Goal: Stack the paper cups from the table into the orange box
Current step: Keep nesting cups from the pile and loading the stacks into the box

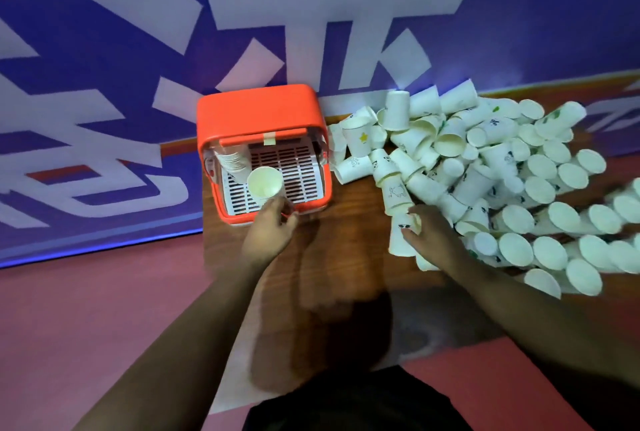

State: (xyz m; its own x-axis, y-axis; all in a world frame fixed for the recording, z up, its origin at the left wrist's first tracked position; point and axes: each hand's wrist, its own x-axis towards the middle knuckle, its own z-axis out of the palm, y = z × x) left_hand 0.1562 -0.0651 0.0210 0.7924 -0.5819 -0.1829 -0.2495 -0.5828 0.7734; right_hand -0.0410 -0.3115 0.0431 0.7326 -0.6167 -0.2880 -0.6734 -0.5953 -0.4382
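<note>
**Loading cups, one hand feeding, one hand fetching**

Holding a single cup [265, 182] by its base, mouth up, the left hand [270, 235] has it over the grille inside the orange box [242, 112], near a stack [232, 161] at the box's left wall. The right hand [431, 235] is closing its fingers around a printed cup [401, 235] at the near edge of the pile [502, 171] on the table [346, 257]. These cups look light and thin-walled; a tight squeeze would likely crush them, so gripping low at the stiffer base seems safest.
</note>
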